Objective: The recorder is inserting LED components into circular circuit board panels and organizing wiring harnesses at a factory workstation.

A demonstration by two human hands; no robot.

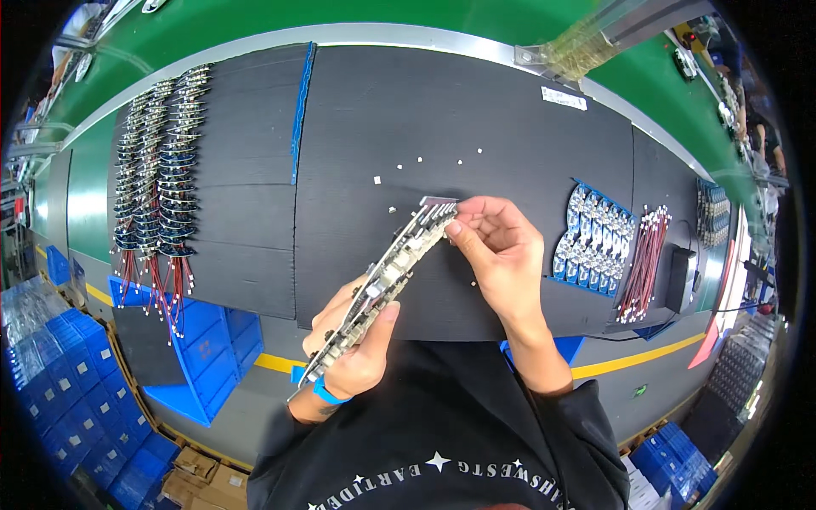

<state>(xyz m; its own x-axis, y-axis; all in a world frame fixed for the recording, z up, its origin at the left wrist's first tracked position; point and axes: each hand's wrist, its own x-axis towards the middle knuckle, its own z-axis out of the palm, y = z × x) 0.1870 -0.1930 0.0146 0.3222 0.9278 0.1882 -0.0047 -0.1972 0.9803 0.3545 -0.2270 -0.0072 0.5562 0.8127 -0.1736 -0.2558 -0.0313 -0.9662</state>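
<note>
A long panel of circuit boards [382, 289], studded with pale and metallic components, is held tilted and nearly edge-on above the black table. My left hand [361, 361] is closed around its near, lower part, thumb on the component side. At the far end, my right hand [508, 251] pinches the panel's corner between thumb and fingers, beside a narrow end strip [439, 201]. Part of the right fingertips' contact is hidden behind the panel. Several small white bits [377, 180] lie scattered on the table beyond it.
Rows of boards with red wires [161, 187] stand at left, near a blue strip [301, 119]. To the right lie blue-and-white board panels [595, 238], a bundle of red wires [646, 263] and a black device [682, 279]. A metal post [595, 42] rises at the far edge.
</note>
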